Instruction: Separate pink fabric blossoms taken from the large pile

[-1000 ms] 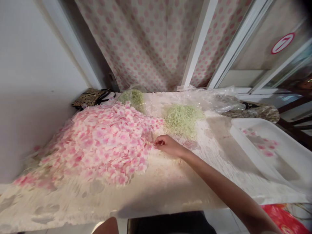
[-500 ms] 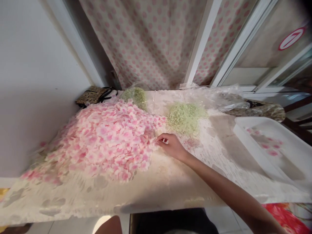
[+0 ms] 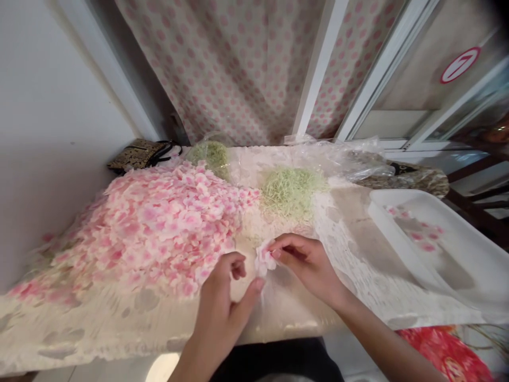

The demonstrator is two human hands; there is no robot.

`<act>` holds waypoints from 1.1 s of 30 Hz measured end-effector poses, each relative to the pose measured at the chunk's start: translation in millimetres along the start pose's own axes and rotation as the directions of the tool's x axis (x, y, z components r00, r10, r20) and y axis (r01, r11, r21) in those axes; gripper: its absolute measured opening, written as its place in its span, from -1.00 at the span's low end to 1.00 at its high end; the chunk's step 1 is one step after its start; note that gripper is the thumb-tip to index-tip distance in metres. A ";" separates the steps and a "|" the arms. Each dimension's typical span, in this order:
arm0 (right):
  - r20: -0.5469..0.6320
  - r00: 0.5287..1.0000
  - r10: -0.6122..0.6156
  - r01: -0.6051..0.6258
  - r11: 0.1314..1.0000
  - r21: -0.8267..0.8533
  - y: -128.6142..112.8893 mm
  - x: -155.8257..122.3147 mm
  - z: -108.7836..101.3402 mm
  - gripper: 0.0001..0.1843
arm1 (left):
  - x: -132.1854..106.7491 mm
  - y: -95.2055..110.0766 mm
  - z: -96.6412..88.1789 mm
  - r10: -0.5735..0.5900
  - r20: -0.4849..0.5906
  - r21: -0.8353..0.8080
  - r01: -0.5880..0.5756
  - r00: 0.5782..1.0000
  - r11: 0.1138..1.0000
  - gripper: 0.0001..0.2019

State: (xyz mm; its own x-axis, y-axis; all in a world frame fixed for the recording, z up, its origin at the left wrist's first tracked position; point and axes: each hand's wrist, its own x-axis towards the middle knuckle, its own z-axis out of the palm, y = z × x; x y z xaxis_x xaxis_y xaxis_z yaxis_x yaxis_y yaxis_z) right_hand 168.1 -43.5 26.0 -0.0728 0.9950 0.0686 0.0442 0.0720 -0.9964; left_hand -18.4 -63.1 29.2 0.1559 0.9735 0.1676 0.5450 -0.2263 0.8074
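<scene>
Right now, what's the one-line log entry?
right hand: pinches flower | left hand: beside flower | pile: left of hands | tray: right

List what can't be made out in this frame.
Head view:
- flower: one piece or several; blurred, and the right hand covers part of it.
- left hand: touching the flower or not; too blurred.
- tray: right end cut off by the frame edge.
- purse: front hidden behind the petal pile.
</scene>
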 end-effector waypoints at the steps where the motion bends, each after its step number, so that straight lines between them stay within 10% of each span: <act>1: 0.007 1.000 0.008 -0.008 1.000 -0.015 1.5 -3.7 -1.8 -0.94 | 4.6 -2.8 8.0 -0.002 0.047 -0.043 0.004 0.999 0.999 -0.82; 6: 0.117 0.986 0.118 -0.111 0.992 -0.057 22.7 -13.6 -16.4 -0.91 | 7.8 -12.8 26.7 -0.077 0.020 -0.204 0.080 0.997 0.976 -0.80; 9: 0.233 0.959 0.164 -0.135 0.981 -0.138 34.6 -18.4 -27.0 -0.92 | 3.0 -22.9 28.5 0.095 -0.103 -0.088 -0.104 0.990 0.991 -0.90; 15: 0.270 0.937 0.221 -0.310 0.885 0.349 21.8 -36.9 -32.6 -0.93 | -0.2 -42.4 29.4 0.688 -0.122 0.218 -0.657 0.716 0.722 -0.61; 21: 0.274 0.930 0.244 -0.327 0.889 0.321 5.1 -50.4 -4.4 -0.92 | -5.4 -27.9 29.8 0.745 -0.109 0.250 -0.707 0.658 0.662 -0.63; 28: 0.090 0.978 0.187 -0.193 0.979 0.060 1.7 -63.5 2.4 -0.90 | -21.0 -23.1 39.4 0.598 -0.144 -0.033 -0.608 0.788 0.793 -0.55; 33: -0.007 0.994 0.107 -0.107 0.994 0.024 0.7 -69.0 9.0 -0.97 | -42.5 -7.0 48.1 0.097 -0.009 -0.508 -0.088 0.995 0.857 -0.62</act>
State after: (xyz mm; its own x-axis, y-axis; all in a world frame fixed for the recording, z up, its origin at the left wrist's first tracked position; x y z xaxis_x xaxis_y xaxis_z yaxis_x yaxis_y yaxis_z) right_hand 164.2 -112.7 20.1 -0.0603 0.9974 -0.0383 0.0274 -0.0367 -0.9990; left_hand 10.8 -104.6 -10.8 0.2003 0.9473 0.2501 0.0352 -0.2620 0.9644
